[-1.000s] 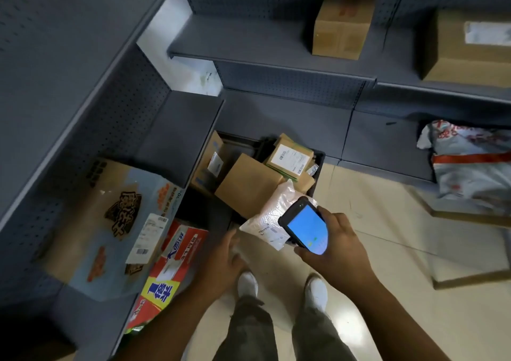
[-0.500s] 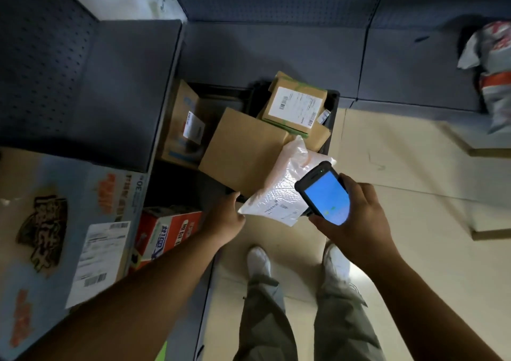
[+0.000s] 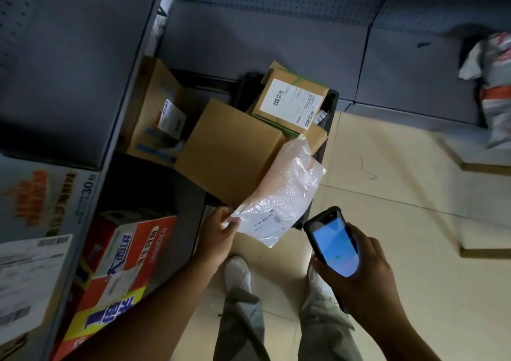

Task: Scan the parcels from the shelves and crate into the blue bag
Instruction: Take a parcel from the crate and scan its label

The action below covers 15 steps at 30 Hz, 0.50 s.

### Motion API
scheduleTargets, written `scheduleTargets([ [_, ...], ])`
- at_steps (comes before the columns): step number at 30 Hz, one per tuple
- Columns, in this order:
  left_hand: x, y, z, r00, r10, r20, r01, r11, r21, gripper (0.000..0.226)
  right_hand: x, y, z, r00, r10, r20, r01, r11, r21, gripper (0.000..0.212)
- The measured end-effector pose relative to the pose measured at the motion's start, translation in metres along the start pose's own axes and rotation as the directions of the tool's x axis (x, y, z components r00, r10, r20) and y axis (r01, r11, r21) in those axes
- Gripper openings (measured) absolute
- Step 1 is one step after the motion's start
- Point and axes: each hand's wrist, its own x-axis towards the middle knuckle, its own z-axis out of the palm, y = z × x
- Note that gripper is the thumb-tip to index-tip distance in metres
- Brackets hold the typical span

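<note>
Two fingers (image 3: 231, 224) newly pinching mailer (image 3: 279, 194).

Left hand (image 3: 219, 232) now gripping plastic parcel (image 3: 279, 194) corner; scanner (image 3: 333, 241) drawn back.

Left hand (image 3: 218, 233) at frame centre, fingers pinched closed, forearm running to lower left. Right hand (image 3: 359, 272) lower right, fingers wrapped closed.
</note>
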Motion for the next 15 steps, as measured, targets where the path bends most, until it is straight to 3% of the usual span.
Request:
scheduleTargets([
  [3,-0.024,0.038,-0.007,0.995,0.093,0.048,-0.085,0.987,-0.139,0.015,-0.015,-0.01,-0.012,1.0,0.008,-0.024,-0.007,1.0,0.015,0.091],
  [8,-0.076,0.127,-0.026,0.978,0.187,0.093,-0.171,0.972,-0.163,0.013,-0.056,-0.05,-0.057,1.0,-0.01,-0.018,0.011,0.998,0.056,0.085],
  [15,-0.161,0.22,-0.081,0.99,0.077,0.121,-0.016,0.896,-0.444,0.017,-0.115,-0.08,-0.123,0.999,-0.045,0.016,0.043,0.993,0.11,0.073],
])
